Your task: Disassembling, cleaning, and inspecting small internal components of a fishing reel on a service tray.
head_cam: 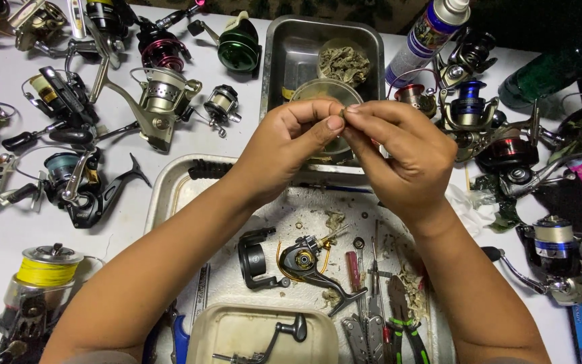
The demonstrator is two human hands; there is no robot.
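Observation:
My left hand (289, 145) and my right hand (399, 152) meet fingertip to fingertip above the table, both pinching a tiny dark part (343, 112) between thumbs and forefingers. The part is too small to make out. Below my hands lies a metal tray (170, 178) holding a stripped black and gold fishing reel body (302, 259), a black reel cover (254, 259), small rings and several hand tools (372, 303).
A deep steel pan (291, 47) with a round dish of dirty wadding (345, 64) sits behind my hands. Several spinning reels crowd the white table left (159, 101) and right (469, 108). A spray can (429, 34) lies at the back, and a beige tub (237, 334) sits in front.

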